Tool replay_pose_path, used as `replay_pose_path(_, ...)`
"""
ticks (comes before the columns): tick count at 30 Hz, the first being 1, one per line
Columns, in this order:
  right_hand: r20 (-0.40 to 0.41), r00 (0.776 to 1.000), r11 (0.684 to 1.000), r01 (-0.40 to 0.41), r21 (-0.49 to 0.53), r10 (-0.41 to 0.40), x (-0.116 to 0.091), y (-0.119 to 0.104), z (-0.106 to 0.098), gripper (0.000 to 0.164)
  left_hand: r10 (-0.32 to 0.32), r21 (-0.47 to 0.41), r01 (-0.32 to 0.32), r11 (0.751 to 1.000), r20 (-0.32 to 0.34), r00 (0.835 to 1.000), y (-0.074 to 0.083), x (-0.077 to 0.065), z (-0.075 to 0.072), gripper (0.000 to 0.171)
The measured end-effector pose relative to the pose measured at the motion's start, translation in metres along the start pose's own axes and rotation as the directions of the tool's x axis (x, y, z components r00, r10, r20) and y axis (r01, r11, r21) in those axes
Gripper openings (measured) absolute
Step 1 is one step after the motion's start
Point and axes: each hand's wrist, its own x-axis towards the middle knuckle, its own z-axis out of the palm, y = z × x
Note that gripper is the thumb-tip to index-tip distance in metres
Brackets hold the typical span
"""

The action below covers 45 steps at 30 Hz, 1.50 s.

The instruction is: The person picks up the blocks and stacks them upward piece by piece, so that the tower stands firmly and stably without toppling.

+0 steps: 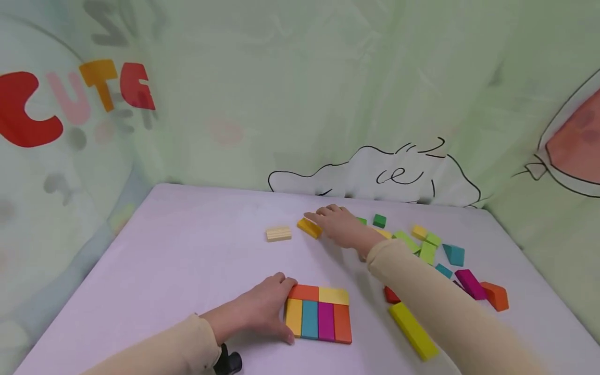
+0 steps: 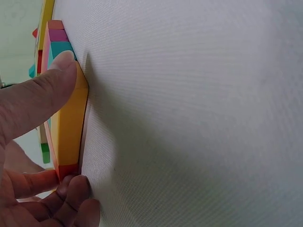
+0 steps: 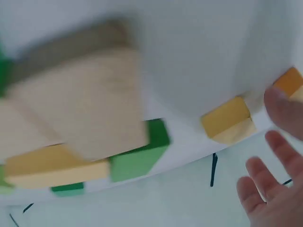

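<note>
My left hand (image 1: 260, 308) grips the left side of a flat rectangle of coloured blocks (image 1: 310, 319), thumb at the near corner and fingers at the far one. In the left wrist view, the thumb presses a yellow block (image 2: 71, 123), and curled fingertips touch a red-orange block (image 2: 67, 171). The rectangle has orange and yellow blocks across its far side and yellow, blue, magenta and orange ones in front. Farther back, my right hand (image 1: 344, 227) reaches over the table beside a yellow-orange block (image 1: 309, 228). Its fingers are spread with nothing between them in the right wrist view.
A plain wooden block (image 1: 278, 234) lies left of the yellow-orange one. Loose blocks are scattered at the right, including a magenta block (image 1: 470, 284), an orange block (image 1: 495, 296) and a long yellow block (image 1: 413, 332). A printed cloth (image 1: 244, 94) hangs behind the table.
</note>
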Motion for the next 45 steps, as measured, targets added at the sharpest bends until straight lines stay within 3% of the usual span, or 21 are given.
replay_pose_path(4, 0.052, 0.999, 0.999, 0.013, 0.040, -0.015, 0.009, 0.000, 0.006, 0.065, 0.021, 0.006, -0.021, 1.000, 0.014, 1.000, -0.001, 0.003, 0.006, 0.093)
replay_pose_path(7, 0.047, 0.999, 0.996, 0.002, 0.086, -0.006, 0.007, -0.001, 0.009, 0.061, 0.023, 0.014, -0.023, 1.000, 0.015, 1.000, 0.001, 0.002, 0.006, 0.093)
replay_pose_path(13, -0.029, 0.999, 0.992, 0.030, 0.123, -0.027, -0.012, -0.005, 0.015, 0.044, -0.001, 0.022, 0.001, 1.000, -0.006, 1.000, 0.004, -0.002, 0.001, 0.093)
replay_pose_path(17, -0.007, 0.999, 0.978, 0.034, 0.206, -0.033, -0.032, -0.007, 0.020, 0.049, -0.006, 0.009, 0.006, 1.000, -0.015, 1.000, 0.003, -0.003, 0.000, 0.091)
replay_pose_path(20, 0.015, 1.000, 0.966, -0.014, 0.258, 0.011, -0.046, -0.008, 0.021, 0.059, -0.006, 0.003, 0.006, 1.000, -0.018, 1.000, 0.003, -0.003, 0.000, 0.091)
replay_pose_path(23, 0.027, 0.996, 0.966, -0.090, 0.241, 0.086, -0.055, -0.006, 0.022, 0.062, -0.004, 0.001, 0.004, 1.000, -0.022, 1.000, 0.002, -0.004, 0.001, 0.092)
replay_pose_path(28, 0.013, 0.985, 0.949, -0.170, 0.264, 0.173, -0.063, 0.001, 0.027, 0.046, -0.006, 0.007, 0.006, 1.000, -0.025, 1.000, 0.004, -0.005, 0.001, 0.092)
replay_pose_path(45, -0.050, 0.970, 0.900, -0.201, 0.386, 0.238, -0.071, -0.001, 0.023, 0.030, 0.005, 0.008, -0.005, 1.000, -0.028, 1.000, 0.003, -0.005, 0.001, 0.092)
